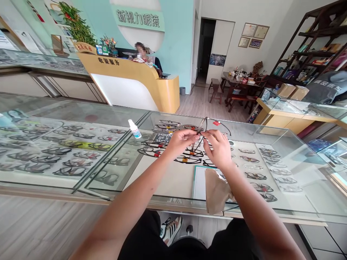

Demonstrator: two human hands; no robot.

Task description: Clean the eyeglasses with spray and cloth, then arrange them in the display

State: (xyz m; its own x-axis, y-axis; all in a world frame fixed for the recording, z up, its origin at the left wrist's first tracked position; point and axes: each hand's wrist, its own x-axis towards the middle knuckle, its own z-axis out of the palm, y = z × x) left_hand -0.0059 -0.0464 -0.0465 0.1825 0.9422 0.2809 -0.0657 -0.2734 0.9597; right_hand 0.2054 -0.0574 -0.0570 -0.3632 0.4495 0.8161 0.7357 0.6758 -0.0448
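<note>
Two bare hands meet near the middle of my remote view, above a glass-topped counter [162, 180]. The left hand [181, 141] and the right hand [219, 148] both pinch one pair of glasses [201, 125] between the fingertips, with its thin arms sticking upward; the fingers hide most of its front. I take the close, two-sided grip as a way to steady something slight. Around and below, tagged glasses [185, 159] crowd together with orange and red labels, perhaps grouped for easy reach; I cannot tell whether every pair lies on the glass or some lie under it. A tan cloth [217, 191] lies at the near edge beside the right forearm, partly over a white sheet [200, 184] with a teal border, probably to be handy. To the left, apart from the hands, a small white bottle [135, 129] stands upright, likely out of the way of an elbow. Farther off, a person [151, 59] is behind a yellow cash desk [166, 90].
</note>
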